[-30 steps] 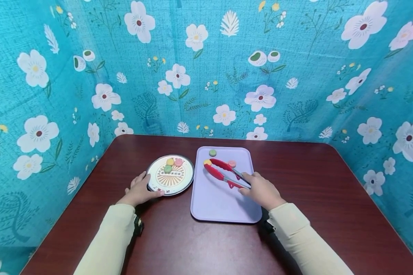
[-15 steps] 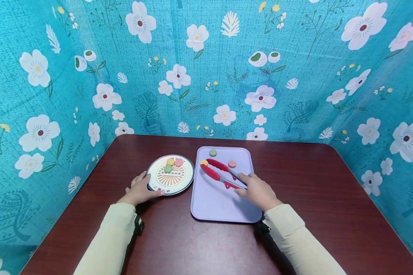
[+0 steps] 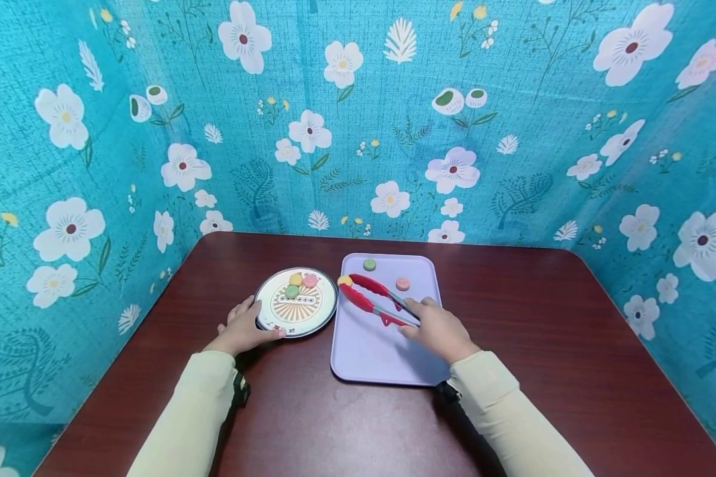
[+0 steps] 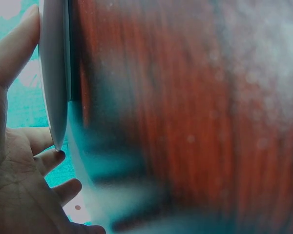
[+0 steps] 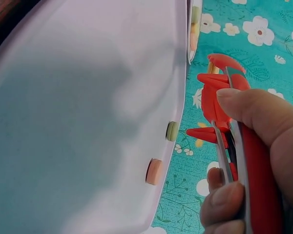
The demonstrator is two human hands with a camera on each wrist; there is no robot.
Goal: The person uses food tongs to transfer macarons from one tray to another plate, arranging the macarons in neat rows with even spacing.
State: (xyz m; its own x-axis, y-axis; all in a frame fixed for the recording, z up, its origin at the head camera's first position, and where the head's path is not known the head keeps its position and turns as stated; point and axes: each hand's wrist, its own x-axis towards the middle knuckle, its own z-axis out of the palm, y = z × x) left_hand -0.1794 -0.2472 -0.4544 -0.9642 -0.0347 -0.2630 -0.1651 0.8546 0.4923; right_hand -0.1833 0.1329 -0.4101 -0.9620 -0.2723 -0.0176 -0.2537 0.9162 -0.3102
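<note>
My right hand [image 3: 438, 328] grips red-tipped metal tongs [image 3: 364, 301] over the lilac tray [image 3: 376, 351]. Between the tong tips is a yellow macaron [image 3: 345, 281], above the tray's left edge. In the right wrist view, thumb and fingers wrap the red handles [image 5: 258, 180]. On the tray's far part lie a green macaron [image 3: 369, 264] and a pink macaron [image 3: 402, 283]. My left hand [image 3: 241, 328] holds the near-left rim of a round white plate [image 3: 274, 311], thumb in front and fingers at the side. Yellow, pink and green macarons [image 3: 292, 291] sit together on the plate.
The plate stands just left of the tray on a dark brown wooden table [image 3: 358, 430]. A blue flowered cloth [image 3: 358, 132] hangs behind the table and along both sides.
My right hand has moved left with the tongs, carrying the yellow macaron from above the tray's inner part to its left edge. The left hand and plate have stayed in place.
</note>
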